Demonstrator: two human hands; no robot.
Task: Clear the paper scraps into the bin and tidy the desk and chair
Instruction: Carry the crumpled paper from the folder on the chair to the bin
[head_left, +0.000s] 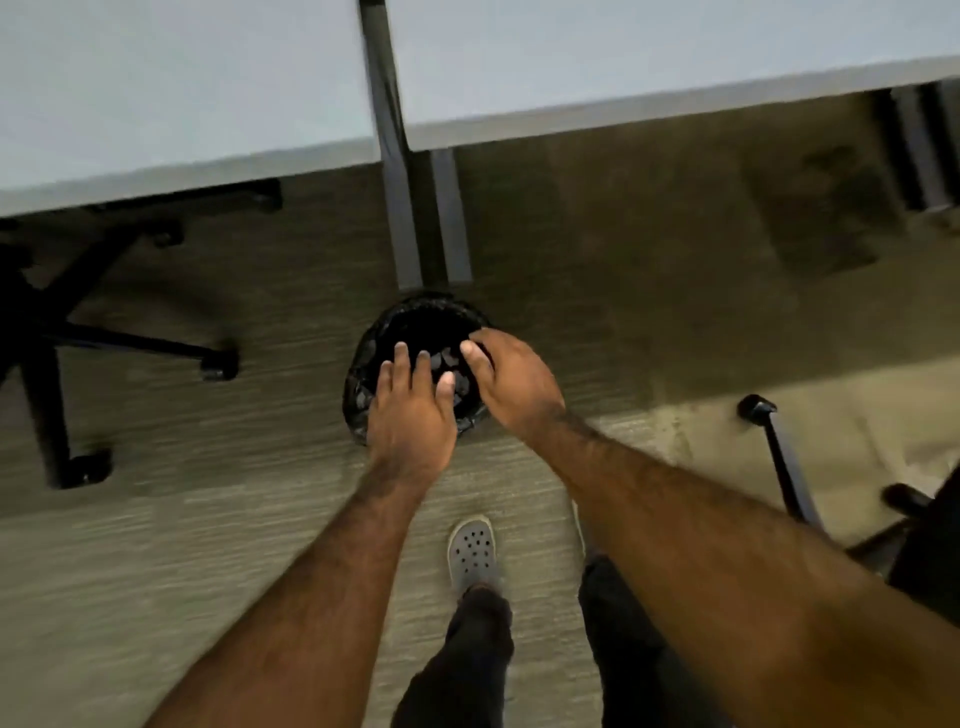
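Observation:
A round bin (371, 345) lined with a black bag stands on the carpet just in front of the desk legs. Dark scraps (449, 358) show inside it between my fingers. My left hand (413, 410) hovers over the bin's near rim, palm down, fingers spread, nothing in it. My right hand (511, 379) is over the bin's right side, palm down with fingers loosely curved; I see nothing held in it. The white desk (182, 104) runs across the top of the view, a second white desk top (649, 62) beside it.
Dark desk legs (402, 218) stand right behind the bin. A black office chair base (57, 338) with castors is at the left under the desk. Another black chair (914, 530) is at the right edge. My grey clog (472, 551) stands on the carpet below the bin.

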